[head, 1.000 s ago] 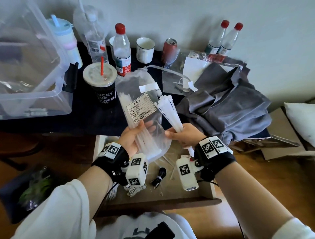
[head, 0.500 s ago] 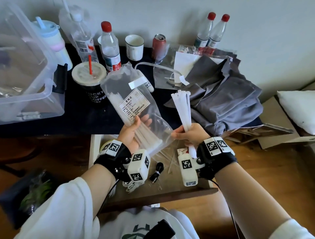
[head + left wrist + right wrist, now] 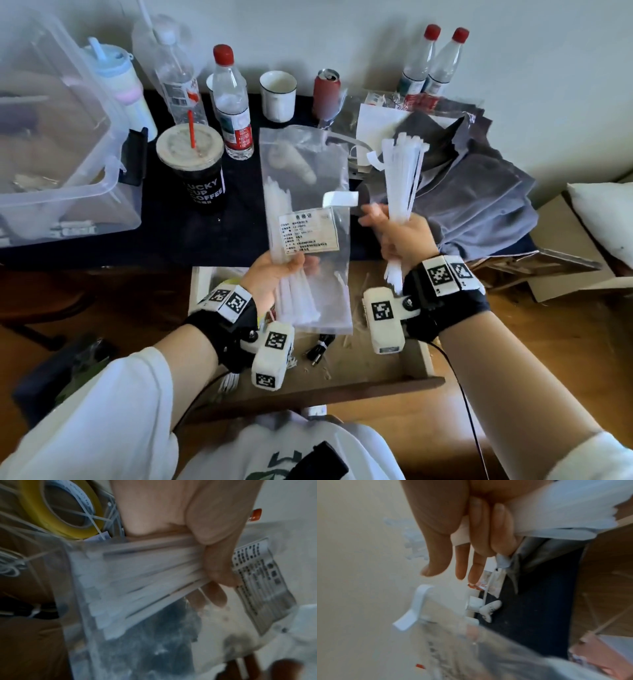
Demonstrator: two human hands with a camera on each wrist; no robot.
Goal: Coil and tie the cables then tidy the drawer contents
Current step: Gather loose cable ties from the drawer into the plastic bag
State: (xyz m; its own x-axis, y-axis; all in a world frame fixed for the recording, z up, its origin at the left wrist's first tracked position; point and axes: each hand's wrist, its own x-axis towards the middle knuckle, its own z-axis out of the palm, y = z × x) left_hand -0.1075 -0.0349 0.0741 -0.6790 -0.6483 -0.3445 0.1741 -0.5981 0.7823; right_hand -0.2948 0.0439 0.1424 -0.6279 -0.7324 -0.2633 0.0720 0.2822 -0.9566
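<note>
My left hand grips the lower part of a clear plastic bag that bears a printed label and holds several white zip ties. The thumb presses the ties through the plastic. To the bag's right, my right hand holds a separate bundle of white zip ties upright, with fingers curled round it. Below both hands is the open wooden drawer. In it lie a small tied black cable, loose ties and a yellow tape roll.
A dark tabletop behind the drawer carries a clear storage box, a lidded coffee cup, water bottles, a mug, a red can and a grey cloth. Cardboard lies at the right.
My right hand has drawn the zip-tie bundle away from the bag's mouth and raised it to the right. The left hand has turned the bag more upright.
</note>
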